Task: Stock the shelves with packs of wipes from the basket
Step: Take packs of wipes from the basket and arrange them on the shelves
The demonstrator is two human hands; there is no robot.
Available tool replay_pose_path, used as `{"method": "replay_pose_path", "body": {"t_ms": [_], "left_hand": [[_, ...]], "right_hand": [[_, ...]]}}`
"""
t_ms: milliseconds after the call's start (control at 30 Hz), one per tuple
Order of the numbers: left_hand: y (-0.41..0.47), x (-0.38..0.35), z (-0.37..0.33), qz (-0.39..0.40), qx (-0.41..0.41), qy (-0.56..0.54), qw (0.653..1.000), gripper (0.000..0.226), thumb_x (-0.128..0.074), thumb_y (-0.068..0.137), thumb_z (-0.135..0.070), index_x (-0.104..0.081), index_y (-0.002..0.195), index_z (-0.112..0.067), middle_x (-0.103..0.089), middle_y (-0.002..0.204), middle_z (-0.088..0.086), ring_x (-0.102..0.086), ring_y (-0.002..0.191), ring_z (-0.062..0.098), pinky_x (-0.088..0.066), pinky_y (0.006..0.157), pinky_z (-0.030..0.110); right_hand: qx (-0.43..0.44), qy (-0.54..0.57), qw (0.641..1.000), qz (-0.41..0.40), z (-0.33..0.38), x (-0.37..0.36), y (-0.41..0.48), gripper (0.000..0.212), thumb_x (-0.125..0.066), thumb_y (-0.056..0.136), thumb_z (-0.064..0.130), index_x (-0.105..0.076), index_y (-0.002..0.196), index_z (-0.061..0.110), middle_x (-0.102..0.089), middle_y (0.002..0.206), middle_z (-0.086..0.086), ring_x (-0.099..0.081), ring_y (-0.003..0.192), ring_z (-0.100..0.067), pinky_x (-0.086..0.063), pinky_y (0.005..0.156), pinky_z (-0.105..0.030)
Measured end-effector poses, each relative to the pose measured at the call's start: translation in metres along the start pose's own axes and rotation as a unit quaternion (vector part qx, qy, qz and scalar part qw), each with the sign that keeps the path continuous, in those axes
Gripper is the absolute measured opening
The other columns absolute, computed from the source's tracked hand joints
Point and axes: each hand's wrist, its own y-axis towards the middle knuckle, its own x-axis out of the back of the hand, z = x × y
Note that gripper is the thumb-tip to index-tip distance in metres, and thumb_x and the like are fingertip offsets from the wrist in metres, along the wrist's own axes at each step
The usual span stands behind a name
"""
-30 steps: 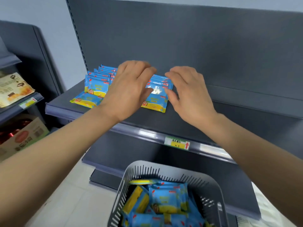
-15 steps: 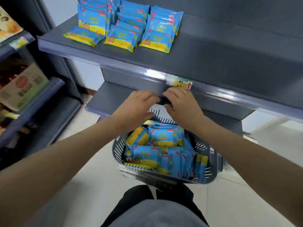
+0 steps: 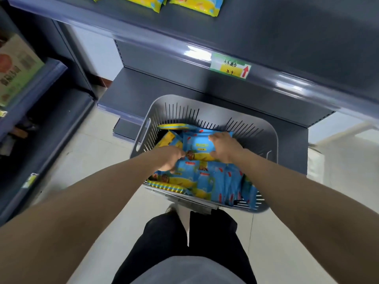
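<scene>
Both hands reach into the basket (image 3: 268,138); the left hand (image 3: 171,157) and right hand (image 3: 224,147) curl their fingers on opposite ends of the top pack (image 3: 198,145), its long axis running between them.

"29" on shelf price tag (image 3: 230,67)

We reach both bare forearms forward and down, converging so that our hands sit close together but apart. Our left hand (image 3: 171,158) is turned knuckles up, fingers curled under and hidden from view, wrist roughly in line with the forearm. Our right hand (image 3: 224,147) lies a little farther forward, back of the hand upward, fingers bent downward and thumb tucked toward the left. Below, our legs in dark trousers (image 3: 184,242) stand side by side.
</scene>
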Motion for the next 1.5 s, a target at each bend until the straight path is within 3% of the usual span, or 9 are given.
{"method": "replay_pose_path", "body": {"t_ms": [167, 333, 400, 533, 700, 933, 1233, 1367, 1500], "left_hand": [[0.005, -0.002, 0.002, 0.015, 0.026, -0.007, 1.0, 0.066, -0.071, 0.077, -0.004, -0.042, 0.136, -0.011, -0.049, 0.137, 0.011, -0.048, 0.122, 0.029, -0.042, 0.095, 0.034], [-0.002, 0.016, -0.006, 0.056, 0.001, 0.078, 0.995, 0.058, -0.066, 0.082, -0.007, -0.044, 0.136, -0.012, -0.049, 0.137, 0.009, -0.047, 0.123, 0.027, -0.04, 0.095, 0.031], [-0.008, 0.032, -0.012, 0.043, -0.022, 0.086, 0.995, 0.048, -0.063, 0.081, -0.006, -0.05, 0.127, -0.011, -0.055, 0.127, 0.008, -0.052, 0.114, 0.027, -0.042, 0.088, 0.031], [-0.029, 0.082, -0.028, -0.068, -0.069, 0.083, 0.992, 0.04, -0.063, 0.076, -0.009, -0.057, 0.115, -0.014, -0.061, 0.111, 0.008, -0.056, 0.105, 0.029, -0.037, 0.076, 0.026], [-0.06, 0.159, -0.041, -0.229, -0.121, 0.039, 0.965, 0.032, -0.067, 0.072, -0.013, -0.064, 0.103, -0.018, -0.065, 0.098, 0.003, -0.058, 0.09, 0.024, -0.037, 0.066, 0.023], [-0.083, 0.251, -0.045, -0.356, -0.144, -0.04, 0.922, 0.017, -0.07, 0.072, -0.01, -0.059, 0.082, -0.017, -0.06, 0.077, -0.002, -0.054, 0.072, 0.02, -0.043, 0.065, 0.033], [-0.063, 0.315, -0.003, -0.412, -0.076, -0.115, 0.901, 0.016, -0.07, 0.075, -0.006, -0.064, 0.089, -0.013, -0.063, 0.082, 0.004, -0.057, 0.075, 0.023, -0.044, 0.067, 0.031], [-0.047, 0.334, 0.019, -0.421, -0.049, -0.14, 0.895, 0.018, -0.071, 0.076, -0.009, -0.064, 0.091, -0.016, -0.064, 0.085, 0.001, -0.058, 0.077, 0.019, -0.045, 0.07, 0.031], [-0.028, 0.348, 0.031, -0.401, -0.035, -0.138, 0.905, 0.019, -0.072, 0.077, -0.01, -0.063, 0.09, -0.021, -0.059, 0.08, -0.006, -0.054, 0.073, 0.015, -0.04, 0.067, 0.025]], "right_hand": [[-0.046, -0.048, 0.997, -0.037, 0.007, -0.003, 0.009, 0.037, -0.055, 0.089, 0.017, -0.05, 0.123, 0.005, -0.039, 0.129, -0.018, -0.034, 0.121, -0.036, -0.035, 0.099, -0.047], [-0.014, 0.04, 0.999, 0.004, 0.016, 0.015, 0.002, 0.004, -0.046, 0.088, 0.004, -0.047, 0.09, 0.008, -0.05, 0.117, -0.017, -0.049, 0.1, -0.031, -0.036, 0.071, -0.033], [-0.004, 0.037, 0.999, -0.026, 0.018, 0.043, -0.008, 0.013, -0.047, 0.087, 0.007, -0.044, 0.075, 0.01, -0.056, 0.113, -0.017, -0.053, 0.099, -0.033, -0.034, 0.067, -0.031], [-0.003, 0.05, 0.991, -0.125, 0.015, 0.118, -0.033, 0.011, -0.054, 0.082, 0.014, -0.059, 0.092, 0.012, -0.061, 0.108, -0.013, -0.056, 0.097, -0.033, -0.037, 0.07, -0.03], [0.001, 0.087, 0.973, -0.215, 0.001, 0.213, -0.055, 0.01, -0.067, 0.075, 0.016, -0.06, 0.083, 0.014, -0.051, 0.081, -0.002, -0.048, 0.077, -0.023, -0.032, 0.06, -0.027], [-0.002, 0.26, 0.907, -0.331, -0.028, 0.298, -0.02, 0.02, -0.074, 0.068, 0.012, -0.064, 0.085, 0.015, -0.058, 0.086, -0.001, -0.052, 0.078, -0.017, -0.042, 0.069, -0.027], [0.0, 0.192, 0.937, -0.291, -0.032, 0.33, 0.083, 0.029, -0.072, 0.077, 0.017, -0.067, 0.104, 0.008, -0.062, 0.111, -0.006, -0.056, 0.102, -0.024, -0.047, 0.083, -0.03], [0.008, 0.15, 0.951, -0.271, -0.031, 0.341, 0.113, 0.019, -0.07, 0.08, 0.017, -0.058, 0.073, 0.004, -0.052, 0.078, -0.007, -0.047, 0.077, -0.023, -0.038, 0.061, -0.029], [-0.003, 0.134, 0.95, -0.282, -0.034, 0.352, 0.132, 0.045, -0.071, 0.076, 0.017, -0.033, 0.053, 0.014, -0.031, 0.061, 0.001, -0.034, 0.062, -0.02, -0.023, 0.046, -0.029]]}}
